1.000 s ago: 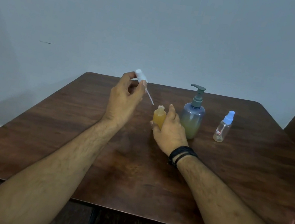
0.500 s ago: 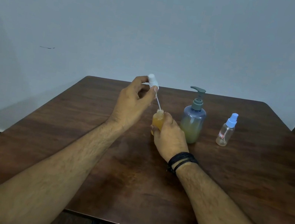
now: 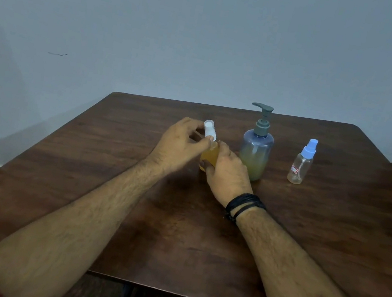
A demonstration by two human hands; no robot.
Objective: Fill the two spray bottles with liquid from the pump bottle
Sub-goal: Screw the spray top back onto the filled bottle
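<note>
So the tall translucent blue-grey plastic pump bottle (image 3: 256,153) with the grey pump head is the anchor here, standing upright on the dark brown wooden table (image 3: 333,223), roughly half full of yellowish-green liquid. Just left of it, the right hand (image 3: 227,171) is wrapped around a small amber-filled plastic spray bottle (image 3: 208,154), fingers closed round the body, bottle upright on or just above the table, can't tell which. The left hand (image 3: 180,143), a bit further left of the pump bottle, pinches a white plastic spray cap (image 3: 210,130) between thumb and fingertips, held tilted right at the top of that amber bottle. Whether it's seated on the neck is hidden by the fingers. Off to the right of the pump bottle, clearly apart from it, stands a small clear plastic spray bottle (image 3: 301,163) with a light blue spray top and a red-and-white label, nearly empty.
</note>
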